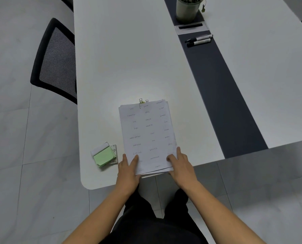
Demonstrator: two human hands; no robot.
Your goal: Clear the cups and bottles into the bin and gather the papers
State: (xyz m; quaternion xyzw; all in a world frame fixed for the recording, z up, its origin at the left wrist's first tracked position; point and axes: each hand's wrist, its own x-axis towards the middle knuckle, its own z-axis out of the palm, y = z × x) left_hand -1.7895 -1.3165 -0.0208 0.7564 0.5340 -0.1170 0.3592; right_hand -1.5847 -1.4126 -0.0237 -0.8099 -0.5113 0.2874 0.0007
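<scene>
- Stack of papers [147,136]: white rectangular sheets, thin and slightly offset at the edges, with small handwritten words in rows on the top sheet. It lies flat on the near end of the table, its near edge overhanging the table rim.
- Binder clip [141,101]: wire-handled, with a green body, fixed at the far edge of the stack.
- Left hand [128,169]: the thumb lies flat on the top sheet at the near left corner. A straight finger runs along the left edge. The visible digits are extended and pressing, not curled round the stack.
- Right hand [180,164]: the thumb rests on the top sheet at the near right corner. The forefinger is straight against the right edge. The hand is flat and uncurled.
- Table [129,50]: smooth matte white top with a rounded near corner. A dark strip [222,85] runs lengthwise down it.
- Sticky notes [103,156]: a pale green square pad on a clear holder, just left of the stack and apart from it.
- Markers [198,40]: two, with white barrels and black caps, side by side on the dark strip, well beyond the stack.
- Plant pot [187,9]: a pale cylinder at the far end of the strip, behind a rectangular cable hatch [190,27].
- Chair [53,59]: black frame with a mesh back, pushed against the left side of the table.
- Floor [14,138]: large grey glossy tiles.
</scene>
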